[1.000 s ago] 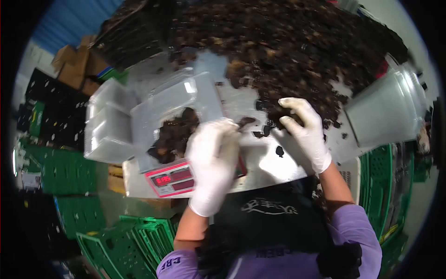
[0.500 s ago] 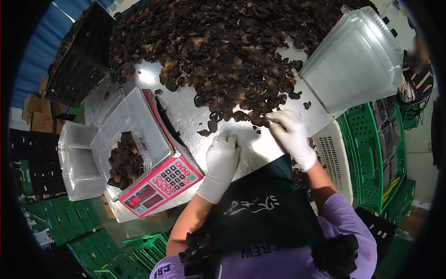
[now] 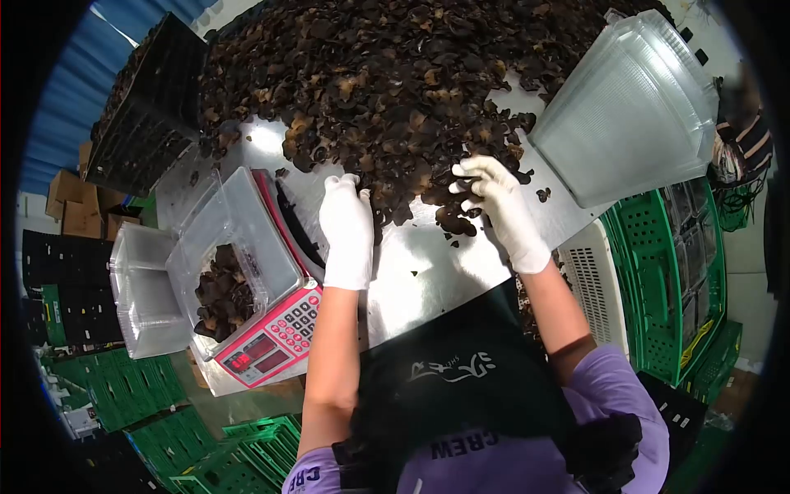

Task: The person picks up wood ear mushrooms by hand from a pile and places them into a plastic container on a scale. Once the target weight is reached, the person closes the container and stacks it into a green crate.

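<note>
A large heap of dark brown, ear-shaped dried fungus, like wood ear mushrooms [image 3: 387, 107], covers the back of the metal table. My left hand [image 3: 346, 230], in a white glove, is at the heap's near left edge, its fingers bent and slightly apart. Opposite it, my right hand [image 3: 504, 210], also gloved, curves its spread fingers over pieces at the near right edge. Neither hand shows a piece clearly gripped. Left of my left hand, a clear plastic container [image 3: 259, 284] holding some fungus rests on a red-and-grey digital scale [image 3: 284, 333].
Nested clear containers [image 3: 629, 115] stand at the right, and more [image 3: 144, 288] beside the scale. A black crate [image 3: 144, 115] sits back left. Green crates [image 3: 658, 272] and a white basket [image 3: 594, 284] are past the table's right edge.
Both hands have moved forward from the near part of the table to the heap. My right hand's fingers have spread, and pieces at the heap's near edge have shifted.
</note>
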Tool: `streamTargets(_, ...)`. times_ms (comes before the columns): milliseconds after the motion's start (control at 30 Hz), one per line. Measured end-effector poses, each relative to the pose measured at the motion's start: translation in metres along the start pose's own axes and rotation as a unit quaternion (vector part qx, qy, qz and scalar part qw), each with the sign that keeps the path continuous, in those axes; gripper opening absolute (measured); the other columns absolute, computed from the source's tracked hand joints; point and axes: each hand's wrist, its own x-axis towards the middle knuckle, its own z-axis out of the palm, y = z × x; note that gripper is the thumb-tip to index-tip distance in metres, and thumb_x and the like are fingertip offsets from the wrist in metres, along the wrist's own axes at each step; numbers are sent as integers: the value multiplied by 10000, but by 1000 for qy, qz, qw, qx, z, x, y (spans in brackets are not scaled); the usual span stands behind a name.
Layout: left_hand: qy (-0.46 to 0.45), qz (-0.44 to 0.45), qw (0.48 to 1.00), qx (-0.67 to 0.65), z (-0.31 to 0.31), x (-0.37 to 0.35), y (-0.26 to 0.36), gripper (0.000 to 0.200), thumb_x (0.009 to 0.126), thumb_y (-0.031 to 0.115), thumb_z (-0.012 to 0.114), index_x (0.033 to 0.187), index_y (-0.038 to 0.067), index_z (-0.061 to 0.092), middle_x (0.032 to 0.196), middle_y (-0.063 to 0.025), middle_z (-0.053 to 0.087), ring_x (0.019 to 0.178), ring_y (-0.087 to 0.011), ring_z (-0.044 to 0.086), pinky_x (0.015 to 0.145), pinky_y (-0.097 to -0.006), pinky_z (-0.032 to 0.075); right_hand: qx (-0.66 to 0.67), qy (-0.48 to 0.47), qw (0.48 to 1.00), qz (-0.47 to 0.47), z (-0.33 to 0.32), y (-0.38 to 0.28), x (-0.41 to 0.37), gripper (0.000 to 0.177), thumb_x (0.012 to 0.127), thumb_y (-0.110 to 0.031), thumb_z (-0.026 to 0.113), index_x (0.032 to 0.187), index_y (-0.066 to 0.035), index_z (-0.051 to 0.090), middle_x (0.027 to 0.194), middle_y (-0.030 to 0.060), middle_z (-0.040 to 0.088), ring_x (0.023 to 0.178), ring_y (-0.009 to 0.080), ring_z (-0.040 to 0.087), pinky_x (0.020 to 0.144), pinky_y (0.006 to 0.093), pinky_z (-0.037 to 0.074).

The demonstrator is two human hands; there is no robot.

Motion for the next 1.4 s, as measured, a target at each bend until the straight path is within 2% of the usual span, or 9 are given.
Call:
streamTargets(200, 41, -10, 991, -124, 4, -2, -14, 122, 806, 80, 688, 741, 19, 605, 772, -104, 621, 692, -251, 614, 633, -349, 469, -322, -52, 943, -60, 12, 10, 37, 268, 823, -136, 685, 1077, -51, 676, 820, 7, 600, 772, 98, 570, 717, 245, 471)
streamTargets(300, -37, -303, 834, -460, -17, -2, -11, 200, 869, 39, 635, 697, 69, 538, 857, -43, 653, 555, -110, 566, 523, -238, 420, -736, -50, 638, -221, 32, 24, 51, 421, 668, -276, 797, 1025, -77, 697, 967, 113, 573, 957, 286, 590, 773, 399, 504)
streamTargets(400, 10, -329, 800, -501, -12, -2, -25, 219, 856, 29, 638, 689, 87, 510, 770, -15, 627, 547, -76, 529, 507, -221, 392, -784, -45, 586, -201, 41, 26, 56, 278, 719, -264, 775, 913, -100, 663, 974, 98, 559, 939, 270, 575, 774, 400, 502)
streamTargets(667, -9, -137, 990, 14, 8, 7, -15, 251, 782, 75, 666, 1028, 50, 621, 1006, -138, 608, 883, -303, 644, 814, -407, 516, -32, -2, 999, -6, -25, -5, 32, 60, 851, -98, 560, 872, -66, 607, 981, 73, 670, 803, 151, 635, 619, 255, 468)
streamTargets(800, -67, -127, 986, 83, 13, 5, -7, 301, 783, 63, 657, 1079, 33, 611, 1102, -187, 569, 946, -331, 643, 856, -420, 520, 83, 19, 996, -10, -31, -21, 35, 288, 926, -141, 514, 1188, -54, 597, 1016, 79, 680, 799, 135, 659, 570, 196, 439)
streamTargets(933, -62, -112, 990, 63, 17, 8, -16, 253, 755, 28, 654, 999, 18, 588, 1067, -212, 566, 894, -378, 635, 799, -427, 530, -251, 38, 966, -44, -5, -28, 57, 231, 853, -143, 696, 1065, -53, 698, 878, 12, 685, 749, 79, 603, 627, 226, 447)
streamTargets(1133, 45, -112, 990, -67, 16, 11, -23, 124, 730, 18, 635, 817, 12, 546, 779, -196, 595, 754, -388, 605, 702, -428, 476, -743, 22, 648, -170, 33, -5, 96, 374, 735, -286, 772, 1065, -134, 684, 993, 94, 701, 893, 283, 679, 752, 398, 524)
streamTargets(1333, 63, -101, 992, 34, 12, 32, -29, 138, 743, 51, 634, 856, 58, 554, 849, -151, 636, 798, -359, 632, 709, -422, 495, -473, 63, 844, -246, 13, 6, 73, 264, 788, -202, 712, 1031, -98, 707, 919, 75, 711, 779, 209, 677, 709, 320, 512)
streamTargets(1400, -8, -106, 994, 36, 16, 42, -27, 245, 760, 73, 650, 1001, 113, 633, 971, -121, 657, 909, -338, 649, 803, -417, 515, -264, 32, 961, -73, 18, -12, 53, 233, 827, -148, 709, 1038, -50, 704, 815, 21, 673, 672, 99, 604, 643, 231, 471)
